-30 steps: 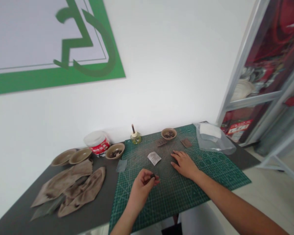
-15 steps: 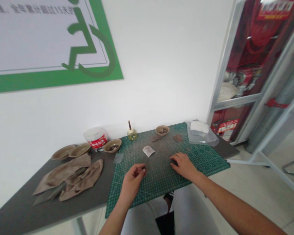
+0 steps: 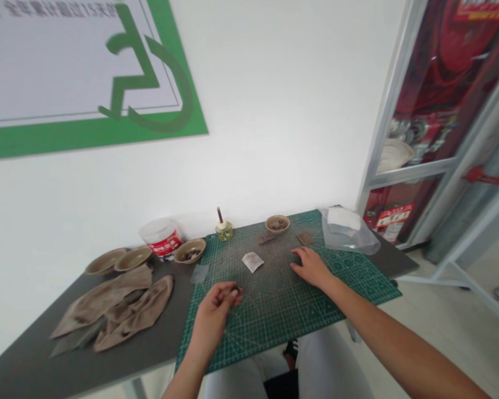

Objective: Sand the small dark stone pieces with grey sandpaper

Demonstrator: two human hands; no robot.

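White wall (image 3: 274, 111) and a green-bordered sign (image 3: 87, 133) bearing a wheelchair symbol rise behind a grey counter (image 3: 33, 354) topped by a green cutting mat (image 3: 274, 327) with a printed grid. Above the mat, the person's left hand (image 3: 213, 316) is curled closed, its fingertips (image 3: 236, 296) pinching a small dark piece (image 3: 234, 289), mostly hidden and too small to identify. The right hand (image 3: 311, 268) lies open and palm down on the mat, fingers lightly spread, holding nothing. Nearest to it are two thin brown squares (image 3: 305, 238) (image 3: 266, 237), rough-looking and set apart from each other, and a crumpled white paper slip (image 3: 253, 261) lies between the hands. As things lie, only that one piece is in hand, while more dark lumps sit in a shallow tan bowl (image 3: 277, 224) at the far edge of the mat and in a second bowl (image 3: 190, 250) at its left corner. A small glass bottle (image 3: 224, 233) with a dark brush handle stands upright beside that corner, and a clear film strip (image 3: 199, 273) lies flat by the mat. Farther left are a white tub (image 3: 161, 238) with a red label, two wide glazed dishes (image 3: 105, 261) (image 3: 133, 257), and soft, stained beige cloths (image 3: 102, 299) (image 3: 137, 313). To the right, a clear plastic bag (image 3: 349, 235) holds a white pad.
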